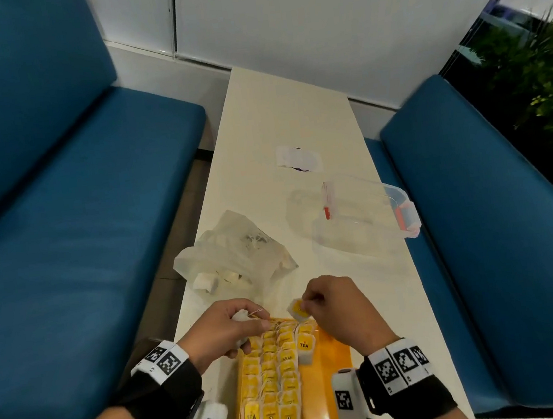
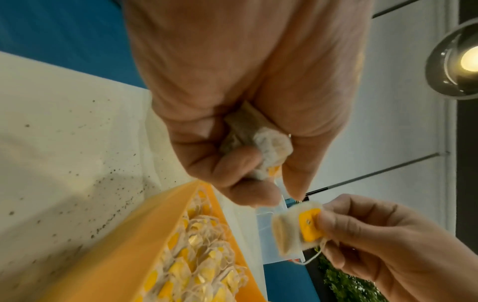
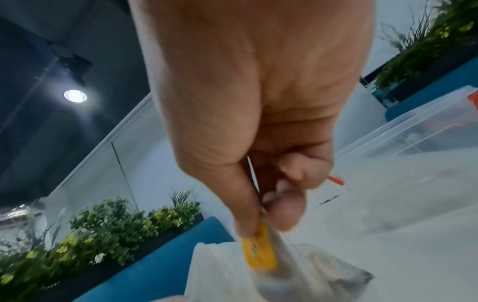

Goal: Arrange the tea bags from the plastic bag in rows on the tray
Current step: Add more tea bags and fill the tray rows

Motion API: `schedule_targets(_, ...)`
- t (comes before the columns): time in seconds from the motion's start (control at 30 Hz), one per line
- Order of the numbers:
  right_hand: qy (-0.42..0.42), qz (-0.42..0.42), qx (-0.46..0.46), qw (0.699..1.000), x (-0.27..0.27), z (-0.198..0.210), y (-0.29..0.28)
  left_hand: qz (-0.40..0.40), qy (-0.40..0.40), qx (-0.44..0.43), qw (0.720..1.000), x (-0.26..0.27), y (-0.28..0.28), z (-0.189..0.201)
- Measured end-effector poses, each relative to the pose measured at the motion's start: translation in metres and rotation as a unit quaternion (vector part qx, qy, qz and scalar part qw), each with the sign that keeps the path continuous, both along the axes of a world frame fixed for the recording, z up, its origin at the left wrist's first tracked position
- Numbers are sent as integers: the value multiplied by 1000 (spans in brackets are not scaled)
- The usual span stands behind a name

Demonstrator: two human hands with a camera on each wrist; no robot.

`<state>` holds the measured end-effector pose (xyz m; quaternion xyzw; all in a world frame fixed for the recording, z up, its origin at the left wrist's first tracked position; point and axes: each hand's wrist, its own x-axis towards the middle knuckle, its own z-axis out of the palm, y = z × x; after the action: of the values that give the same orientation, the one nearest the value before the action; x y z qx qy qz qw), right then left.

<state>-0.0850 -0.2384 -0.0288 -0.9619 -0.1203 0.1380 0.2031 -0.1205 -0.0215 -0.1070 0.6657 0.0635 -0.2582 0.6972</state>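
Observation:
An orange tray [image 1: 333,358] at the table's near edge holds rows of yellow-tagged tea bags [image 1: 273,375]. Just above its far end, my right hand [image 1: 334,302] pinches one tea bag [image 1: 298,310] by its yellow tag; the same tea bag [image 2: 297,228] shows in the left wrist view. My left hand [image 1: 226,328] is curled round a bunch of tea bags [image 2: 261,143] over the tray's far left corner. The crumpled plastic bag [image 1: 235,252] lies beyond both hands with more tea bags inside.
A clear plastic container [image 1: 362,220] with orange clips stands at the right of the narrow cream table [image 1: 284,112]. A white paper scrap [image 1: 298,158] lies farther back. Blue benches [image 1: 81,231] flank the table. Plants [image 1: 542,75] stand at far right.

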Motion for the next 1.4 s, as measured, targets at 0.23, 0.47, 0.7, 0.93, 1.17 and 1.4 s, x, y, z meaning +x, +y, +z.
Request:
schedule_targets(0.23,53,40,10,998,-3,18,-4,-40,-106,48,992,5,-12,23)
schedule_targets(0.47,34,-38,172,984,-5,19,-3,-44,-166,120,978,7,-26,16)
schedule_targets(0.7,55,-98,293,950,-18,5,-5,-6,-172,72,982,5,-30,22)
schedule_targets(0.93,16,-111,108,988,-12,-5,-21,-17,-178,138,974,8,-15,11)
schedule_targets(1.17,102,-102,243,959,-18,6,-18,-71,-219,147,962,10,-33,20)
schedule_targets(1.4,133,-175,379,899,-26,-8,-9,-7,-182,101,978,10,-42,13)
